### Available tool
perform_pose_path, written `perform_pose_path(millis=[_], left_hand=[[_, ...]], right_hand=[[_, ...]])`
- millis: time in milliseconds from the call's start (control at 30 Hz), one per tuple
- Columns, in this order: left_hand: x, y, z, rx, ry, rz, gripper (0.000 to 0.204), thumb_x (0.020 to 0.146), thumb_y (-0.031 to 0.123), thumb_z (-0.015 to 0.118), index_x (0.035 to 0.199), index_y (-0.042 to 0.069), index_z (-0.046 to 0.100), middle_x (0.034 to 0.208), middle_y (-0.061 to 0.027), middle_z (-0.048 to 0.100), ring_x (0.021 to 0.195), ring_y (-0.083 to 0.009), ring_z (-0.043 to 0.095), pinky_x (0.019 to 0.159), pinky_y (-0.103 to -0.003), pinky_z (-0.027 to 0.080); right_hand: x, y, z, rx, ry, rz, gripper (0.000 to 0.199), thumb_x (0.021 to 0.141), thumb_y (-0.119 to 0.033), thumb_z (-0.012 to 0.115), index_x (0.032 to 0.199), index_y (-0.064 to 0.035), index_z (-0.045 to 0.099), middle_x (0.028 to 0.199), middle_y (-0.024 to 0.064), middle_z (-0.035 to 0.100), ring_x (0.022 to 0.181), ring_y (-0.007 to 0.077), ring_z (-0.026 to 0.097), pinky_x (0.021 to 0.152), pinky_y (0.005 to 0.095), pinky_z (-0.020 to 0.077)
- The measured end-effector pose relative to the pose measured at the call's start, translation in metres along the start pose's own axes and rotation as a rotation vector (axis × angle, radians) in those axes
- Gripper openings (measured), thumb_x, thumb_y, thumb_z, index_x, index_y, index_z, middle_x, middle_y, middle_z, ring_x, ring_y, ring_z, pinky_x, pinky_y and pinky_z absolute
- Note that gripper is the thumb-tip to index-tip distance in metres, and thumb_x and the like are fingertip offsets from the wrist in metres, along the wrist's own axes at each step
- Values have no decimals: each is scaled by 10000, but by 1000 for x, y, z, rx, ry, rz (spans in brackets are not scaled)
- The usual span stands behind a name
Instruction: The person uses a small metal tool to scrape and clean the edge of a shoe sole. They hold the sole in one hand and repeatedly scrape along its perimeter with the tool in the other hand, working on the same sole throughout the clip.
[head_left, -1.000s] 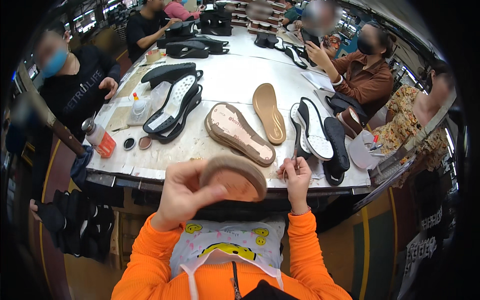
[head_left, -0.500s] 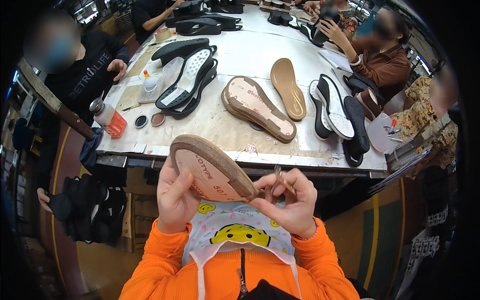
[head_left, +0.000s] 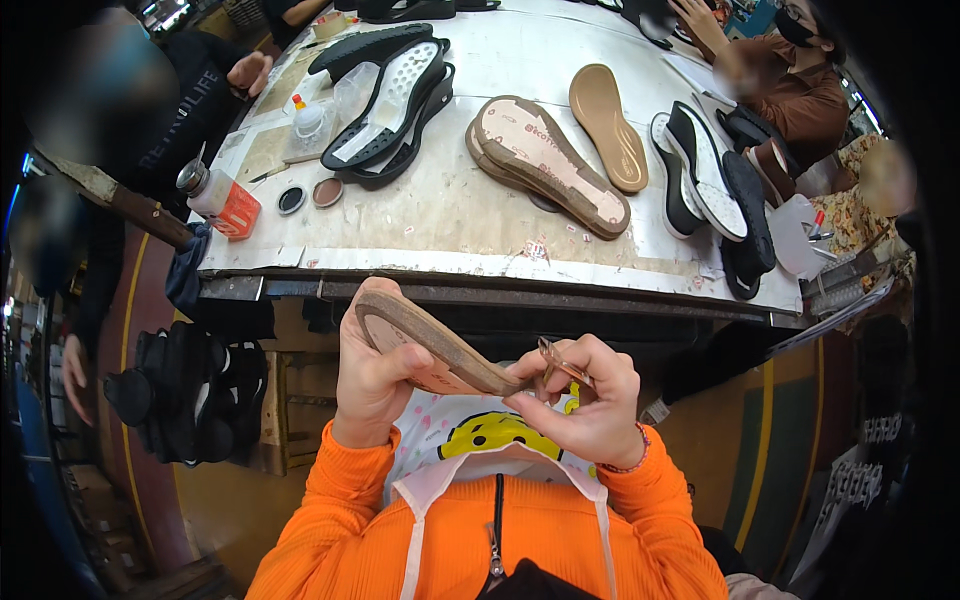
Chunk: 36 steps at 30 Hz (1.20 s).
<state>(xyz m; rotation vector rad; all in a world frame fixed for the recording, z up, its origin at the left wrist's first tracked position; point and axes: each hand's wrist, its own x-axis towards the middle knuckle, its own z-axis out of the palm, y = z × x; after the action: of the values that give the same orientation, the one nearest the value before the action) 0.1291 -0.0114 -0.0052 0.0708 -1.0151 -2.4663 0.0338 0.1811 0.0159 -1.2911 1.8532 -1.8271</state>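
Note:
My left hand (head_left: 375, 375) is closed round the wide end of a shoe sole (head_left: 437, 338), thumb on its pale pink face. The sole has a thick brown edge and is tilted above my lap, just short of the table. At its narrow end, my right hand (head_left: 590, 400) is closed with thumb and forefinger against the tip. Tucked in those fingers is a pair of small metal scissors (head_left: 562, 366), partly hidden; its blades cannot be made out. A similar pair of pink-faced soles (head_left: 548, 160) lies stacked on the table, beside a tan insole (head_left: 608, 125).
Black-and-white soles (head_left: 395, 105) lie on the white table (head_left: 400, 240), with more soles (head_left: 700, 180) at right. A bottle with a red label (head_left: 220, 200), two small round pots (head_left: 327, 192) and a squeeze bottle (head_left: 310, 122) stand at left. Co-workers are on both sides.
The sole has tipped so its pink face shows less and its edge more. The view has moved, so the table's things sit higher in the picture. Both hands keep their hold.

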Motion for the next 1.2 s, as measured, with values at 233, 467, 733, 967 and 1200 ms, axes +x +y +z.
perform_pose_path(millis=[233, 467, 733, 967, 1200], left_hand=[[-3, 0, -1, 46, 110, -1, 469, 655, -12, 781, 1012, 66, 488, 817, -15, 616, 747, -97, 614, 684, -219, 498], [-4, 3, -5, 124, 65, 14, 483, 645, 5, 792, 1001, 64, 471, 770, -6, 590, 684, -77, 577, 628, -194, 462], [-4, 2, -5, 144, 20, 27, 503, 642, 8, 803, 1009, 68, 465, 730, -16, 570, 639, -77, 567, 585, -185, 456], [-3, 4, -8, 252, 9, 16, 528, 646, 59, 800, 995, 99, 405, 687, 10, 454, 547, -88, 457, 542, -250, 421], [-2, 4, -6, 230, -3, 23, 551, 631, 64, 830, 974, 100, 400, 664, 10, 462, 518, -95, 470, 515, -249, 414]], right_hand=[[3, -11, 2, 532, 1, 283, 129, 869, -46, 612, 812, 4, 508, 776, 148, 650, 600, 78, 577, 564, 207, 478], [0, -12, -10, 692, -316, 679, 312, 996, -207, 453, 843, 33, 578, 766, 104, 665, 637, 95, 608, 611, 220, 495], [5, -12, -12, 717, -395, 730, 349, 1001, -240, 442, 824, 26, 583, 741, 98, 668, 640, 110, 623, 609, 228, 502], [5, -13, -9, 750, -370, 763, 366, 1003, -258, 435, 822, 18, 591, 745, 88, 673, 628, 102, 631, 575, 212, 495], [8, -12, -10, 702, -394, 763, 372, 1003, -261, 437, 808, 16, 591, 721, 70, 662, 604, 83, 606, 561, 207, 480]])
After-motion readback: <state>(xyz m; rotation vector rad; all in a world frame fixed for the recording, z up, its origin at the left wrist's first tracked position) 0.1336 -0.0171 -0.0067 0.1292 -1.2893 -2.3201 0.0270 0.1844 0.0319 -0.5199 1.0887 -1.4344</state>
